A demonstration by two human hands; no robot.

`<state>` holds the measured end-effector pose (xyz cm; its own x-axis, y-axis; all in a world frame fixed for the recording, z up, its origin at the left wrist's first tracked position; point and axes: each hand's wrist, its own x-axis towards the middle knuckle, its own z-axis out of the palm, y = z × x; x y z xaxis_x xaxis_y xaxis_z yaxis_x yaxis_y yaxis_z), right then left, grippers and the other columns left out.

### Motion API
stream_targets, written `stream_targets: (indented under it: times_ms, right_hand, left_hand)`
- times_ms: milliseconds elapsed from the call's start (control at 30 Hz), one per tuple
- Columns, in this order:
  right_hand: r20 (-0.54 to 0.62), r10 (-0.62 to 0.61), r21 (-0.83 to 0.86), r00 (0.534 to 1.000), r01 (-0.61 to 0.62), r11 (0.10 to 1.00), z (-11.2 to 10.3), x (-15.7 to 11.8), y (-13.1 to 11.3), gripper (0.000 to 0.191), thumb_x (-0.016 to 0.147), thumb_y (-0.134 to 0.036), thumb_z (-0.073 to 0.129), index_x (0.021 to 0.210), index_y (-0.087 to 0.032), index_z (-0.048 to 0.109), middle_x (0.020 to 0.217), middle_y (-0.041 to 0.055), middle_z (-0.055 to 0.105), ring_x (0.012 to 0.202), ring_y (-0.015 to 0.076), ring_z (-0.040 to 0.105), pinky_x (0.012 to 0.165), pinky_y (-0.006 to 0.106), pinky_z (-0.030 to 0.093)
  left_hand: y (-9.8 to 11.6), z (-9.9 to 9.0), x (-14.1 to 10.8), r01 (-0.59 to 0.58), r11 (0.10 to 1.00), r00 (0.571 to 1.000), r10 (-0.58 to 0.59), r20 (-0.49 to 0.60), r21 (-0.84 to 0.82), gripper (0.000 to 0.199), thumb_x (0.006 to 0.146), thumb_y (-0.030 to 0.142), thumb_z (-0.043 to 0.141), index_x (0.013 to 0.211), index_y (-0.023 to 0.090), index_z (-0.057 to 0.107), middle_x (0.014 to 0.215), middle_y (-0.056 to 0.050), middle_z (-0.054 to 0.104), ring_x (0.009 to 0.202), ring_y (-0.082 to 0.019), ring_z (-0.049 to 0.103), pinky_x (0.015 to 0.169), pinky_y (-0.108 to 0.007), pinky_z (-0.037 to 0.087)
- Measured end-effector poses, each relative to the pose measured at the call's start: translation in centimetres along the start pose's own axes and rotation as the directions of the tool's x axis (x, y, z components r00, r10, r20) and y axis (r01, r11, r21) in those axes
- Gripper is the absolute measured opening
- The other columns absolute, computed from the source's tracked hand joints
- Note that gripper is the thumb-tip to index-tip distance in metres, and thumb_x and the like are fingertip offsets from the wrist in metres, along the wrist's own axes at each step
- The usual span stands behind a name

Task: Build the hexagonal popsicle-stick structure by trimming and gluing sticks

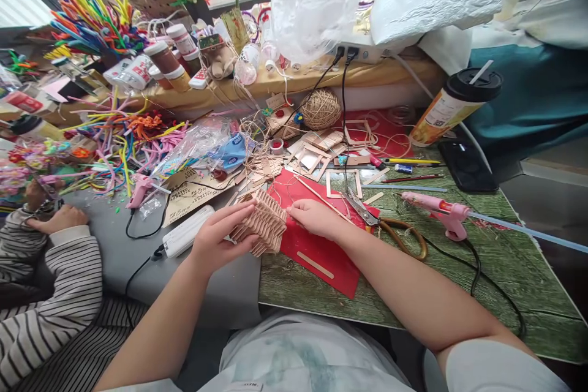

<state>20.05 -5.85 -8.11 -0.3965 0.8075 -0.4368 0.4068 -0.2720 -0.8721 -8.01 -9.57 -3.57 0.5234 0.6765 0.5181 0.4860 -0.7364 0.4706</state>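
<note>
Both my hands hold a small model roof (pixel 264 222) built of overlapping wooden craft sticks, tilted over the edge of a red sheet (pixel 316 251). My left hand (pixel 218 236) grips its left side from below. At the right edge of the roof, my right hand (pixel 315 217) pinches it with curled fingers. A thin wooden stick (pixel 321 198) lies just beyond my right hand. Scissors (pixel 367 213) rest to the right of it.
A pink glue gun (pixel 443 211) lies on the green mat (pixel 459 269) at right, its black cord trailing. Wooden frames (pixel 316 156), a twine ball (pixel 320 109) and a lidded cup (pixel 452 104) sit behind. Pipe cleaners (pixel 119 141) crowd the left, where a person in striped sleeves (pixel 68 282) works.
</note>
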Motion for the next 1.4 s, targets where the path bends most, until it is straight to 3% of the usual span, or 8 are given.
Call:
stream_targets:
  times_ms: [200, 333, 433, 633, 800, 867, 1167, 1400]
  right_hand:
    - [0.034, -0.214, 0.115, 0.976, 0.209, 0.971, 0.3, -0.3, 0.3, 0.029, 0.094, -0.044, 0.064, 0.08, -0.022, 0.051, 0.069, -0.0064, 0.047, 0.061, 0.0102, 0.043, 0.057, 0.025, 0.034]
    - [0.162, -0.334, 0.458, 0.929, 0.229, 0.859, 0.6, -0.3, 0.3, 0.03, 0.091, -0.049, 0.067, 0.1, -0.022, 0.057, 0.078, -0.0017, 0.067, 0.061, 0.0136, 0.061, 0.055, 0.026, 0.046]
    - [0.149, -0.367, 0.499, 0.918, 0.25, 0.83, 0.7, -0.3, 0.4, 0.044, 0.09, -0.062, 0.072, 0.098, -0.022, 0.056, 0.08, 0.0007, 0.07, 0.061, 0.0142, 0.064, 0.055, 0.027, 0.049]
    - [0.009, -0.489, 0.165, 0.872, 0.481, 0.861, 1.0, -1.9, 0.2, 0.05, 0.085, -0.063, 0.083, 0.099, -0.022, 0.059, 0.075, -0.0035, 0.059, 0.066, 0.0126, 0.054, 0.062, 0.027, 0.044]
    - [-0.119, -0.75, -0.162, 0.65, 0.733, 0.661, 1.5, -3.3, -0.8, 0.03, 0.094, -0.05, 0.077, 0.101, -0.023, 0.066, 0.087, 0.0021, 0.064, 0.075, 0.016, 0.055, 0.071, 0.031, 0.046]
    - [-0.099, -0.774, -0.15, 0.625, 0.76, 0.633, 1.6, -3.4, -1.0, 0.016, 0.101, -0.039, 0.068, 0.101, -0.023, 0.068, 0.087, 0.0027, 0.065, 0.078, 0.0165, 0.057, 0.074, 0.031, 0.047]
    - [-0.176, -0.456, 0.29, 0.873, 0.488, 0.823, 1.8, -3.1, -1.4, 0.027, 0.102, -0.048, 0.066, 0.099, -0.02, 0.069, 0.091, 0.0025, 0.069, 0.077, 0.0148, 0.062, 0.074, 0.028, 0.052]
    - [-0.198, -0.464, 0.233, 0.863, 0.501, 0.833, 1.6, -2.9, -1.3, 0.026, 0.101, -0.046, 0.068, 0.102, -0.021, 0.074, 0.097, 0.0042, 0.074, 0.085, 0.0168, 0.065, 0.08, 0.03, 0.053]
  left_hand:
    - [-1.6, -0.3, -0.1, 0.26, 0.963, 0.953, -0.269, -0.14, -0.073, 0.064, 0.09, 0.028, 0.085, 0.15, 0.029, 0.065, 0.148, -0.011, 0.07, 0.137, -0.031, 0.068, 0.117, -0.047, 0.057]
    - [-1.6, -0.6, 0.1, 0.222, 0.97, 0.969, -0.231, -0.09, -0.095, 0.062, 0.091, 0.029, 0.084, 0.15, 0.029, 0.065, 0.149, -0.012, 0.069, 0.138, -0.032, 0.067, 0.116, -0.047, 0.058]
    - [-1.1, -0.7, 0.4, 0.147, 0.987, 0.989, -0.148, -0.006, -0.072, 0.064, 0.09, 0.026, 0.085, 0.151, 0.029, 0.064, 0.149, -0.013, 0.069, 0.137, -0.031, 0.068, 0.115, -0.047, 0.059]
    - [0.1, -0.6, 0.7, -0.004, 1.0, 0.997, 0.003, 0.074, 0.01, 0.07, 0.09, 0.023, 0.085, 0.154, 0.027, 0.059, 0.149, -0.016, 0.068, 0.134, -0.029, 0.07, 0.112, -0.043, 0.059]
    - [1.0, 0.1, 0.9, -0.124, 0.99, 0.978, 0.111, 0.177, 0.063, 0.073, 0.093, 0.025, 0.083, 0.159, 0.028, 0.052, 0.147, -0.016, 0.07, 0.127, -0.027, 0.073, 0.1, -0.04, 0.06]
    - [1.1, 0.3, 0.9, -0.151, 0.987, 0.969, 0.136, 0.207, 0.06, 0.075, 0.094, 0.025, 0.082, 0.161, 0.029, 0.049, 0.146, -0.015, 0.071, 0.126, -0.026, 0.074, 0.097, -0.038, 0.06]
    - [0.9, 0.3, 0.8, -0.078, 0.987, 0.989, 0.059, 0.133, 0.143, 0.073, 0.09, 0.039, 0.088, 0.153, 0.023, 0.054, 0.14, -0.016, 0.071, 0.126, -0.029, 0.07, 0.105, -0.043, 0.054]
    - [0.4, 0.5, 0.7, -0.103, 0.974, 0.986, 0.073, 0.149, 0.203, 0.024, 0.094, 0.034, 0.083, 0.115, 0.028, 0.073, 0.1, -0.003, 0.081, 0.097, -0.021, 0.073, 0.095, -0.041, 0.049]
